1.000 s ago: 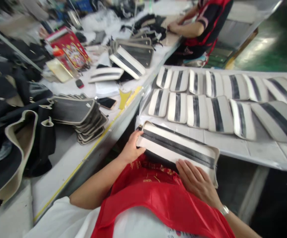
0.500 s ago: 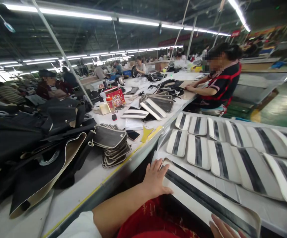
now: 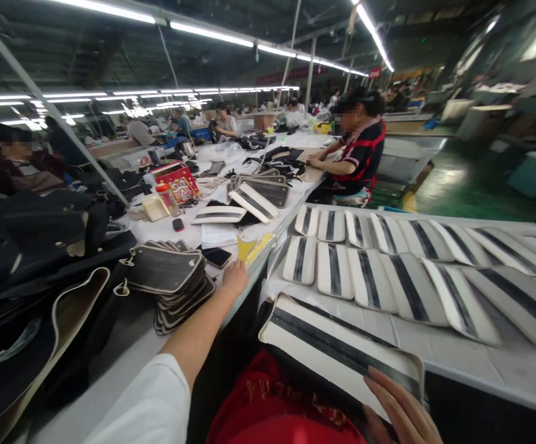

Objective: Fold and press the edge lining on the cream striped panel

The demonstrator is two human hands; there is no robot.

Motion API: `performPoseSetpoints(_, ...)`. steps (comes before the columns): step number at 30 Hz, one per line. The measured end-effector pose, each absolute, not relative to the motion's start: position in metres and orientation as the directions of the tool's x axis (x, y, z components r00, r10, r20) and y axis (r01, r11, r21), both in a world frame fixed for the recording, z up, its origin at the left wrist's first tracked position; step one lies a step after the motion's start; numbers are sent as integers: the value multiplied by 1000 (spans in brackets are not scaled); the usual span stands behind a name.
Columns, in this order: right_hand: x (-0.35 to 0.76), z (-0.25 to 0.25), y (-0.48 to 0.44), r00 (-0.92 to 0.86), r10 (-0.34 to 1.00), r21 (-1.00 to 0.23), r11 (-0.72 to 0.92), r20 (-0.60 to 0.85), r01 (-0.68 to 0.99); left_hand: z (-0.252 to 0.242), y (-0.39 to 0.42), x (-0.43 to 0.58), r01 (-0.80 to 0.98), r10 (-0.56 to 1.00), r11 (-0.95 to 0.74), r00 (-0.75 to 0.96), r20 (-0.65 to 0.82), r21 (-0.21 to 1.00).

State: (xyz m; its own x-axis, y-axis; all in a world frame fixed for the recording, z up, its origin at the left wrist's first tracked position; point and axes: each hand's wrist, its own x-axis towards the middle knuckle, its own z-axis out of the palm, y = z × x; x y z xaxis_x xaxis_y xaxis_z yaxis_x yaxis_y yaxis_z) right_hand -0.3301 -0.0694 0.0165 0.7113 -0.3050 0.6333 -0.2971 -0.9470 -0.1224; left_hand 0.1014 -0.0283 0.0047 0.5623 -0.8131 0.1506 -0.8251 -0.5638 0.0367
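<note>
Striped panel (image 3: 327, 345) lay under the right hand's (image 3: 404, 410) fingers, extending leftward from them; whether clamped, couldn't tell. Left hand (image 3: 235, 277), off the panel, was just beside a yellow piece (image 3: 246, 248), its grip unreadable.

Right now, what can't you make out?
All in the head view:
Left hand: fingertips hidden behind the hand itself; grip unclear.
Right hand: lower part cut off by bottom edge; grip unclear.
Nearest striped panel: underside hidden by its top face.
Red apron: writing too blurred to read.
</note>
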Motion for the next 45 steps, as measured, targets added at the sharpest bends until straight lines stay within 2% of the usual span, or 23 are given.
performPoseSetpoints(3, -321, 37, -57, 704, -364, -225, -931, 610, -286, 2, -8, 90, -882, -870, -471, 464, 169, -5)
performPoseSetpoints(6, -306, 50, -44, 709, -496, -461, -847, 502, -265, 3, 9, 89, -929, -917, -370, 361, 171, -21)
performPoseSetpoints(8, -293, 54, -39, 764, -508, -600, -774, 397, -203, 0, 9, 97, -932, -922, -359, 348, 173, -40)
performPoseSetpoints(10, -280, 56, -35, 808, -488, -677, -719, 331, -158, -3, -1, 105, -901, -902, -416, 392, 184, -120)
performPoseSetpoints(13, -270, 57, -29, 855, -416, -701, -708, 311, -89, -4, -19, 109, -846, -874, -483, 482, 67, -226)
performPoseSetpoints(16, -274, 57, -26, 874, -377, -698, -713, 308, -62, 1, -31, 106, -837, -856, -477, 511, -73, -267)
performPoseSetpoints(23, -295, 57, -28, 820, -517, -810, -574, 244, -121, 7, -28, 96, -846, -878, -433, 474, -67, -311)
performPoseSetpoints(26, -293, 62, -25, 799, -595, -939, -317, 86, -136, 20, -11, 92, -802, -860, -500, 506, 75, -325)
performPoseSetpoints(28, -289, 66, -25, 790, -607, -990, -31, -89, -136, 36, 6, 86, -778, -828, -549, 457, 326, -305)
performPoseSetpoints(30, -283, 70, -29, 771, -591, -959, 270, -238, -89, 54, 23, 69, -816, -741, -520, 284, 609, -253)
performPoseSetpoints(32, -274, 74, -37, 737, -571, -835, 550, -361, 18, 71, 35, 36, -889, -615, -391, 60, 786, -238)
performPoseSetpoints(34, -266, 79, -49, 709, -533, -635, 757, -462, 154, 80, 37, -10, -938, -556, -179, -154, 817, -298)
performPoseSetpoints(36, -262, 83, -63, 709, -515, -456, 839, -482, 298, 80, 30, -60, -915, -577, 170, -394, 715, -366)
performPoseSetpoints(37, -263, 85, -69, 706, -535, -398, 838, -463, 374, 77, 24, -84, -868, -563, 344, -497, 660, -359)
performPoseSetpoints(39, -272, 87, -82, 669, -628, -338, 778, -398, 529, 70, 9, -120, -768, -548, 561, -624, 557, -310)
performPoseSetpoints(41, -293, 87, -93, 585, -738, -363, 675, -338, 642, 67, -11, -141, -677, -530, 700, -705, 471, -227)
performPoseSetpoints(42, -307, 86, -99, 520, -794, -419, 608, -315, 674, 67, -23, -147, -629, -518, 761, -736, 435, -159)
performPoseSetpoints(44, -340, 78, -111, 354, -896, -633, 441, -268, 637, 71, -53, -151, -574, -553, 816, -738, 388, 70)
performPoseSetpoints(45, -357, 73, -118, 260, -933, -782, 351, -248, 514, 73, -71, -153, -590, -630, 775, -687, 363, 228)
